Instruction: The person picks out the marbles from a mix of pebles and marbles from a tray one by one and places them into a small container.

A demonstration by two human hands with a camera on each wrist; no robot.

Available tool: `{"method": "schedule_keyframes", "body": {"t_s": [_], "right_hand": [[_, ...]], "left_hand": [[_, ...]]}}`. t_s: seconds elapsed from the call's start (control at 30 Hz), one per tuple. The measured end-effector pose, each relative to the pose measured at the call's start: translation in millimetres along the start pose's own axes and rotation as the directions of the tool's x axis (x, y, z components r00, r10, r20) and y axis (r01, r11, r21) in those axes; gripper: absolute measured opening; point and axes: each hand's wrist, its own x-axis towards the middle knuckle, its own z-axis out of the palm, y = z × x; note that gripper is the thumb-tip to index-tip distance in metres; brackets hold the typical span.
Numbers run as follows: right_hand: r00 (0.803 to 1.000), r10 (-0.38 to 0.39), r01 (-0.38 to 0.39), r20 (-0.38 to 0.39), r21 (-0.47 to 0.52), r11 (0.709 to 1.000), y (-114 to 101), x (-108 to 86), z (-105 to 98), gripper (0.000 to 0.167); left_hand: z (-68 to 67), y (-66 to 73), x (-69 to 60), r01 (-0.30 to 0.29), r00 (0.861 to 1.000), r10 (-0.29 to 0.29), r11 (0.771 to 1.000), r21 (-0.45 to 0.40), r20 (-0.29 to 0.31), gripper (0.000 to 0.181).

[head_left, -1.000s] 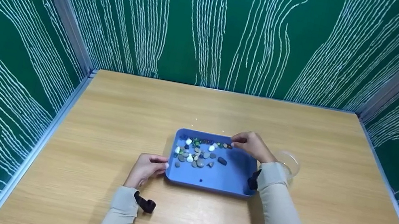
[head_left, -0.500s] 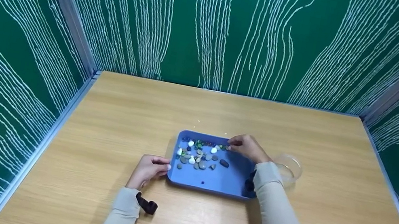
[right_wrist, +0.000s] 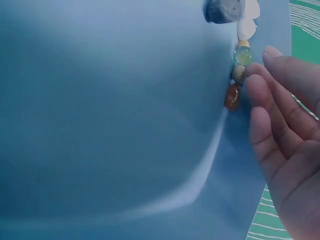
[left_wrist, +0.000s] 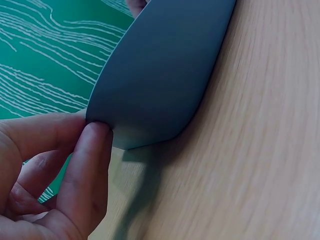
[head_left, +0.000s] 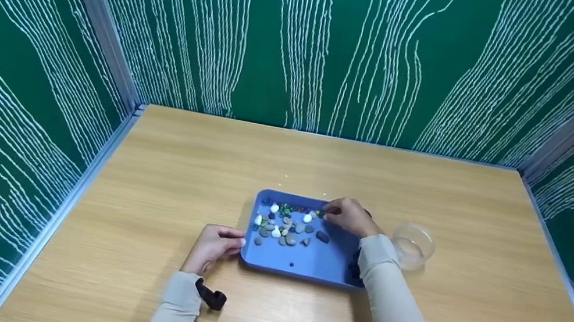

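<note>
A blue tray (head_left: 328, 263) lies on the table with a mix of pebbles, white stones and coloured glass pieces in it. My left hand (head_left: 216, 243) pinches the tray's left rim between thumb and fingers, seen closely in the left wrist view (left_wrist: 60, 175). At the far wall, my right hand (head_left: 351, 218) reaches into the tray. In the right wrist view its bent fingers (right_wrist: 260, 125) are beside a row of small stones along the wall, with a brown bead (right_wrist: 233, 97) and a greenish glass piece (right_wrist: 243, 55) in it. Nothing shows between thumb and fingers.
A clear round container (head_left: 412, 247) stands just right of the tray, near the right forearm. White specks dot the wooden table (head_left: 203, 170) beyond the tray. Green walls with white lines (head_left: 308, 41) enclose the table's back and sides.
My right hand has shifted left along the tray's far wall. The left hand keeps its hold on the rim. The head view has tilted slightly.
</note>
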Motion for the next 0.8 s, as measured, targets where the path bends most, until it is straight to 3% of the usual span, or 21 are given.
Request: {"method": "schedule_keyframes", "body": {"t_s": [0.17, 0.47, 0.8], "right_hand": [[0.999, -0.05, 0.05, -0.016, -0.025, 0.998, 2.8, -1.0, 5.1, 0.025], [1.0, -0.024, 0.023, -0.017, -0.01, 1.0, 3.4, -1.4, 8.9, 0.018], [0.997, -0.067, 0.067, -0.032, -0.003, 0.998, 4.5, -0.7, 13.6, 0.016]], "left_hand": [[0.9, -0.7, -0.5, 0.0, 1.0, 0.0, 1.0, 0.006, 0.008, 0.032], [1.0, -4.6, 3.9, 0.006, 1.0, -0.005, 1.0, 0.015, -0.013, 0.031], [-0.3, -6.1, 3.7, -0.005, 1.0, 0.004, 1.0, -0.015, -0.017, 0.031]]}}
